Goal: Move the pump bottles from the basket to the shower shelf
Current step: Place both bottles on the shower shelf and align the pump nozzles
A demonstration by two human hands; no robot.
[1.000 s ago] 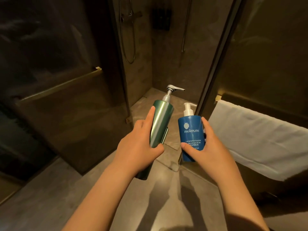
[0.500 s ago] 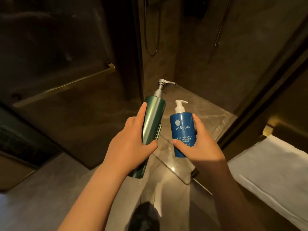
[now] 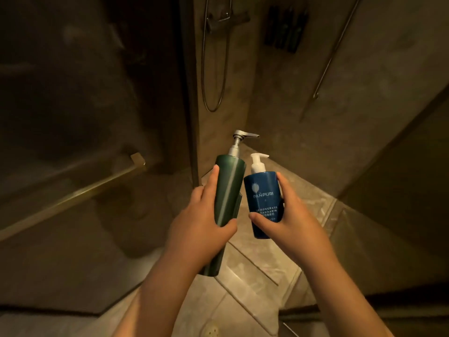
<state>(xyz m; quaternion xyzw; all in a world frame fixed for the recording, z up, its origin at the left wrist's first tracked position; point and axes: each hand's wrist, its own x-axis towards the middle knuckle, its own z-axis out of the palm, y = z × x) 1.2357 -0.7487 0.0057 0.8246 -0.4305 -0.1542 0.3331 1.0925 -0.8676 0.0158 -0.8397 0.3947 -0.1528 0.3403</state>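
My left hand [image 3: 201,227] grips a tall green pump bottle [image 3: 227,190] with a silver pump head, held upright and slightly tilted. Beside it, my right hand [image 3: 289,220] holds a shorter blue pump bottle [image 3: 262,198] with a white pump and pale lettering. The two bottles almost touch in the middle of the head view, above the shower threshold. A dark wall-mounted shelf [image 3: 285,30] hangs on the shower wall at the top, well above and beyond both bottles. The basket is not in view.
A glass shower door [image 3: 73,117] with a brass handle bar [image 3: 80,190] stands at the left. A shower hose [image 3: 213,69] hangs on the far wall and a metal rail [image 3: 332,57] runs down at the right. Stone shower floor [image 3: 303,190] lies ahead.
The view has moved forward into the shower doorway; the white towel at the right has dropped out of sight. Both hands keep their bottles, now held closer together and a little higher.
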